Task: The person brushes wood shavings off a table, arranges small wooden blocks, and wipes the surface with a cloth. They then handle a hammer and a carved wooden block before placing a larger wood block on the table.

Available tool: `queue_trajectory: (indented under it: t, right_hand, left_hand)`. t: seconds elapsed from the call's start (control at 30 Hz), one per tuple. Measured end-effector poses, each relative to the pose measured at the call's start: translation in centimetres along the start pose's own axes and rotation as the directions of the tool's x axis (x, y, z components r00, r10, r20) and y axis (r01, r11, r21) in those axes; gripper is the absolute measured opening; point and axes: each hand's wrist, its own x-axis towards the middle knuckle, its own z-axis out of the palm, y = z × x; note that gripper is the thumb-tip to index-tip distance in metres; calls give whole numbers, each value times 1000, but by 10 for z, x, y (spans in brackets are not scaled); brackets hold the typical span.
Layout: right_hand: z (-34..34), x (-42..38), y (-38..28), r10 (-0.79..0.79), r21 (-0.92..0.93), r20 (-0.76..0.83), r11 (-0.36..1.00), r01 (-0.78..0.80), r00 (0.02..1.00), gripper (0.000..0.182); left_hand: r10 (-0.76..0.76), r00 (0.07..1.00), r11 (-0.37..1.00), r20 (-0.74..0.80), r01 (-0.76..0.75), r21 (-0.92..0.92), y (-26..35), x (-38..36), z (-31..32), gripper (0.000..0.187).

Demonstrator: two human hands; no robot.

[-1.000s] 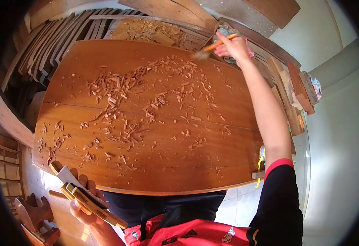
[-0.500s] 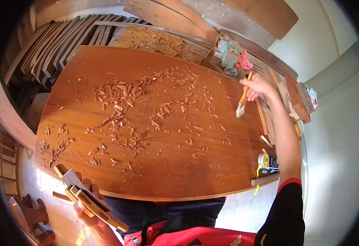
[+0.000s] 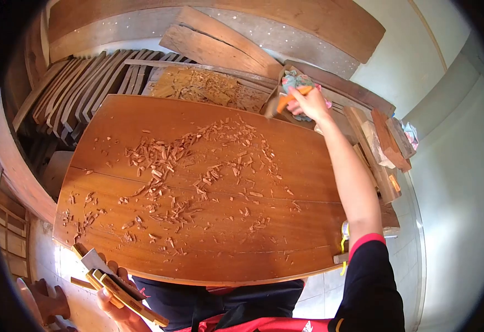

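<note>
At the table's near left corner my left hand (image 3: 110,306) is wrapped round a wooden hand plane (image 3: 124,293), its flat metal blade standing out. My right hand (image 3: 311,106) reaches over the far right edge and grips a paintbrush (image 3: 296,99) by its orange handle. The brush's bristles are smeared by motion and point down to the left. Many reddish wood chips (image 3: 159,152) lie scattered across the brown wooden tabletop (image 3: 302,177), thickest left of the middle.
Behind my right hand sits a cardboard box with crumpled cloths (image 3: 292,82). Dark curved boards (image 3: 95,88) stand stacked at the back left. Wood blocks (image 3: 388,141) lie to the right. A yellow tape measure (image 3: 345,229), partly behind my right arm, rests near the right edge.
My right hand has moved away from me and left with the paintbrush, from the table's right side to its far edge. My left hand still holds the hand plane. The camera view has shifted slightly.
</note>
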Motion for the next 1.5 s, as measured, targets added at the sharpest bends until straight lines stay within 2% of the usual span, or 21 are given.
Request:
queue_trajectory:
  t: [0.03, 0.1, 0.2, 0.3, 0.43, 0.47, 0.53, 0.57, 0.63, 0.7, 0.8, 0.87, 0.9, 0.93, 1.03, 1.13, 1.17, 1.27, 1.33, 1.43, 1.5]
  right_hand:
    - [-10, -12, -8, 30, -220, -28, 975, -35, 999, 40]
    - [-37, -38, -15, 81, -366, 87, 930, -43, 993, 43]
    - [-60, -65, -12, 420, -563, 84, 768, -305, 904, 44]
    - [-60, -70, 8, 404, -624, 64, 730, -280, 913, 41]
    - [-41, -48, 27, 93, -368, -18, 925, -93, 996, 39]
    - [-33, -41, 30, 46, -145, -46, 988, -52, 998, 39]
    - [-10, -39, 12, -20, 304, -145, 951, 64, 989, 40]
    - [-8, -37, 7, -59, 237, -178, 966, 101, 982, 40]
    - [-25, -40, 2, -55, -126, -175, 991, 33, 983, 41]
    - [-44, -52, -19, -7, -576, -102, 816, -53, 995, 43]
    - [-51, -79, -30, 245, -725, -122, 640, -255, 962, 37]
    - [-55, -87, -20, 408, -677, -103, 640, -364, 907, 36]
    - [-58, -87, -14, 482, -651, -91, 633, -418, 871, 35]
    - [-61, -86, -6, 479, -550, -37, 723, -418, 877, 36]
    - [-59, -69, 15, 331, -152, 114, 938, -313, 937, 38]
    - [-25, -62, -4, 138, 380, 11, 916, -132, 990, 39]
    - [-24, -56, -7, 79, 290, 4, 954, -77, 997, 37]
    - [-33, -60, -16, -7, -107, -82, 994, -2, 997, 30]
    - [-54, -82, -33, -12, -217, 24, 976, 17, 1000, 33]
    - [-75, -142, -65, 209, -158, 144, 970, -186, 967, 32]
    - [-85, -193, -81, 335, -188, 180, 934, -302, 925, 30]
  left_hand:
    - [17, 999, 1000, -42, -17, -1, -1, 1, 0, 58]
    - [40, 990, 999, -132, -40, 0, -2, 3, 1, 57]
    - [53, 988, 998, -145, -50, 28, -4, 9, -2, 57]
    - [57, 987, 997, -149, -49, 58, -6, 13, 5, 54]
    - [91, 987, 993, -133, -79, 91, -7, 8, 1, 58]
    - [86, 991, 995, -100, -80, 65, -5, 5, 0, 60]
    - [66, 998, 998, -22, -66, 11, 3, 2, -9, 65]
    - [83, 996, 996, 39, -82, -32, 10, 3, -27, 64]
    - [105, 994, 994, 29, -104, -34, 18, 1, -27, 64]
    - [147, 989, 989, -27, -146, 38, 24, -3, -27, 65]
    - [156, 985, 984, -70, -150, 93, 27, -8, -25, 66]
    - [136, 991, 987, -14, -135, 82, 32, -7, -38, 67]
    - [153, 984, 985, -90, -144, 97, 29, -7, -31, 66]
    - [154, 984, 986, -85, -147, 78, 26, -6, -33, 66]
    - [151, 985, 988, -85, -150, 24, 24, -6, -37, 65]
    - [127, 992, 991, 0, -127, -38, 23, -4, -44, 64]
    - [147, 981, 989, -129, -144, 33, 23, -6, -26, 64]
    - [162, 987, 987, 10, -162, -7, 32, -8, -38, 64]
    - [182, 983, 982, -16, -183, -38, 38, -14, -36, 65]
    - [221, 970, 974, -97, -225, -35, 49, -20, -57, 69]
    - [198, 980, 980, 4, -198, -12, 52, -21, -58, 71]
